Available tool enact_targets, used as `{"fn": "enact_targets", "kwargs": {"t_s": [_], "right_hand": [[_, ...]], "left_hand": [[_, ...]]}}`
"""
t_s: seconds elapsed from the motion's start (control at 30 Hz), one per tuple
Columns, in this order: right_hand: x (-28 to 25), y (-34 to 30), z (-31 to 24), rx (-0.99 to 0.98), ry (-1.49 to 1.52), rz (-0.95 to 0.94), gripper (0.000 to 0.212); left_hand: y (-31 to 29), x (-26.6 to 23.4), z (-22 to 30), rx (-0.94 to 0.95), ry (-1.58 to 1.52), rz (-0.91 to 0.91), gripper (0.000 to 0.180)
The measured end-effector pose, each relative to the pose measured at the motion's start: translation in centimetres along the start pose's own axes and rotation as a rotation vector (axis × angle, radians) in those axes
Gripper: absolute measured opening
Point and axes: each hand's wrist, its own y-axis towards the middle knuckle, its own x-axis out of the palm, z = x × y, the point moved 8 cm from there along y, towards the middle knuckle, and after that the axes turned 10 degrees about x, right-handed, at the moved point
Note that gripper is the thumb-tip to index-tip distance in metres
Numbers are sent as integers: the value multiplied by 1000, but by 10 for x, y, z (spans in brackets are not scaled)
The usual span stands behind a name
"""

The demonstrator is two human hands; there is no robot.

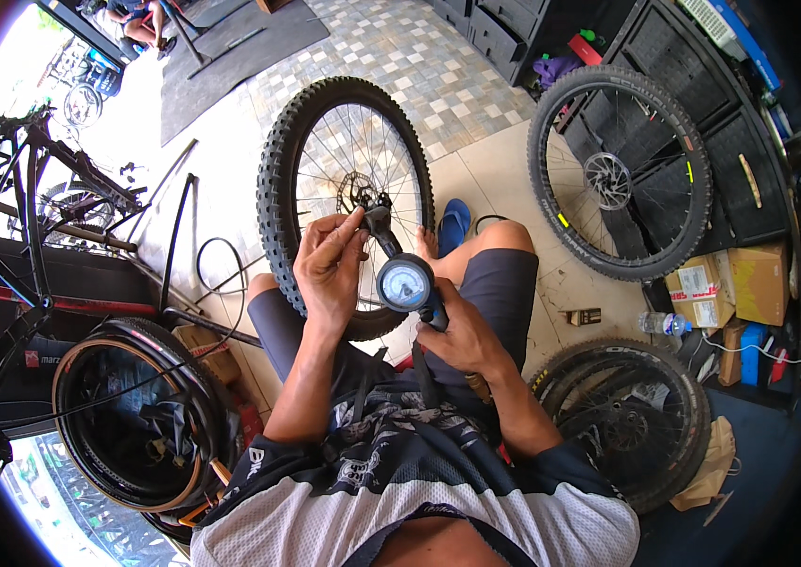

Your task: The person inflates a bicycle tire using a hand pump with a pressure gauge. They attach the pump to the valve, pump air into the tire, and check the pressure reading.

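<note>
My right hand [465, 331] is wrapped round the handle of a tyre inflator with a round dial gauge [404, 283]. From the gauge, its black head [380, 227] points up and away. Beside that head my left hand [327, 269] is closed, with thumb and fingertips brought together. Whatever it may pinch is too small to make out. Just beyond my hands a knobby bicycle wheel [277, 203] stands upright between my legs, its disc rotor and hub showing behind the inflator head. My left wrist and hand cover part of the tyre.
Another wheel [540, 180] leans on dark cabinets [740, 170] at the right, above cardboard boxes [759, 283] and a plastic bottle [665, 323]. More wheels [693, 425] lie lower right. Tyres [65, 378] and a black bike frame [32, 217] stand left. A blue slipper [454, 222] and a hose [216, 250] are on the floor.
</note>
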Motion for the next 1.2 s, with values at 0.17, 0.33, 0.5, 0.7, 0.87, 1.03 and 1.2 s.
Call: {"fn": "enact_targets", "kwargs": {"t_s": [0.17, 0.33, 0.5, 0.7, 0.87, 1.03, 1.2], "right_hand": [[0, -1, -1, 2, 5, -8, 62], [-1, -2, -2, -36, 16, 1, 61], [-1, -2, 0, -31, 3, -9, 61], [1, -2, 0, -32, 10, -41, 62], [4, 0, 2, 6, 36, -88, 62], [4, 0, 0, 31, 61, -94, 60], [3, 0, -2, 29, 60, -96, 60]], "left_hand": [[-1, 0, -22, -270, -327, 52, 18], [9, -5, -5, -65, -163, -18, 14], [9, -7, -3, -74, -153, -31, 14], [8, -7, -7, -91, -207, -35, 14], [9, -10, -3, 9, -78, -33, 14], [12, -12, 3, 111, 55, -77, 13], [11, -15, 1, 43, -27, -15, 16]]}}
